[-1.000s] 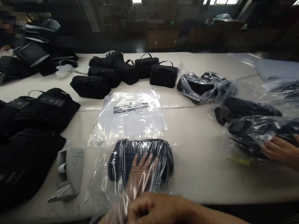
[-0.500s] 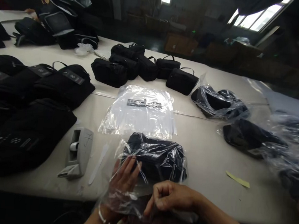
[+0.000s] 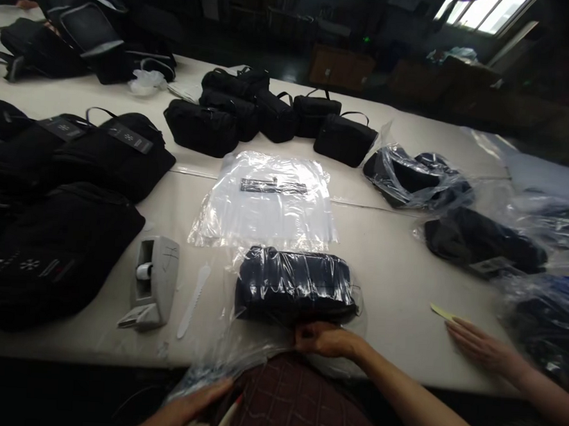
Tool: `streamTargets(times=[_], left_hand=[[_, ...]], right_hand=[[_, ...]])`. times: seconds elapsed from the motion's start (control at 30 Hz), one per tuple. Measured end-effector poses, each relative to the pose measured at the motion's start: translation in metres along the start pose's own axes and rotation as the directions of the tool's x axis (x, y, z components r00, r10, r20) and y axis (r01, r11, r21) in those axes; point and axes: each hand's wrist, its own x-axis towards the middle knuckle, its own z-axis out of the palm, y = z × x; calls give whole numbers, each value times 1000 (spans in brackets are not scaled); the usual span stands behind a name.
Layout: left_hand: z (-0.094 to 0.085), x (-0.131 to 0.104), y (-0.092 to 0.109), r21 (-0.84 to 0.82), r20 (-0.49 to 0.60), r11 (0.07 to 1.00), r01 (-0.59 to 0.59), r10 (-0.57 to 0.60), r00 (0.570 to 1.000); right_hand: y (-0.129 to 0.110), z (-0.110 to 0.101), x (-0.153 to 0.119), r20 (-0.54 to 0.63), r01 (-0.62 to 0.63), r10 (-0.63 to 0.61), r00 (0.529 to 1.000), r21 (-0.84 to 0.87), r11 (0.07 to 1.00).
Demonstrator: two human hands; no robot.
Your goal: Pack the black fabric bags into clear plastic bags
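Evidently bagged, seemingly unsealed

Right hand [image 3: 322,339] pinches the clear bag [image 3: 214,371]; left hand [image 3: 183,414], grip unclear, at seven o'clock. The dark pouch [image 3: 292,284] lies inside. Outward, wrapped bundles [image 3: 416,179] at two, unwrapped cases [image 3: 344,139] towards twelve.

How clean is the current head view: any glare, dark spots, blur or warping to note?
Head view: glare streaks the stacked clear bags and the film over the wrapped bag; the background is dark except for a bright window; black bags lose detail; the table's edge bows, suggesting wide-angle distortion.
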Motion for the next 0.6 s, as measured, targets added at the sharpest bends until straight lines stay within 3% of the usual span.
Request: streamTargets(times=[0.03, 0.07, 0.1, 0.17, 0.2, 0.23, 0.3, 0.37, 0.43, 0.47, 0.53, 0.57, 0.6], left_hand=[[-11, -3, 16, -83, -14, 995, 62, -63, 998], [-21, 1, 31, -143, -133, 985, 97, -116, 984], [-29, 12, 42, -164, -310, 980, 110, -157, 938], [-39, 49, 56, -135, -620, 988, 76, -144, 772], [-42, 73, 59, -104, -696, 993, 56, -113, 709], [-45, 97, 61, -95, -717, 995, 40, -96, 690], [-51, 138, 61, -129, -673, 991, 27, -108, 731], [-59, 162, 59, -158, -597, 987, 19, -111, 794], [-65, 167, 56, -123, -529, 992, 3, -69, 846], [-67, 164, 54, -83, -499, 996, -11, -32, 866], [-67, 154, 47, 6, -432, 999, -44, 42, 901], [-65, 148, 41, 38, -393, 997, -60, 70, 917], [-61, 142, 35, 63, -356, 996, -68, 86, 931]], right_hand=[[2, 2, 1, -4, 0, 0, 1000, 4, 1000], [4, 5, 3, 0, 2, -2, 1000, 18, 1000], [4, 9, 5, 10, 8, -8, 1000, 39, 999], [-2, 18, 6, 46, 24, -27, 999, 72, 997], [-8, 23, 5, 64, 38, -42, 997, 74, 997], [-17, 26, 3, 80, 60, -65, 995, 62, 996], [-39, 26, -9, 112, 146, -148, 983, 31, 989], [-61, 14, -26, 65, 249, -253, 965, 59, 967], [-75, -13, -42, -178, 298, -276, 945, 109, 948], [-79, -31, -48, -354, 295, -240, 904, 110, 949], [-80, -69, -50, -642, 229, -152, 752, 38, 973], [-78, -88, -46, -704, 173, -138, 696, -22, 985], [-75, -106, -38, -716, 115, -143, 684, -87, 990]])
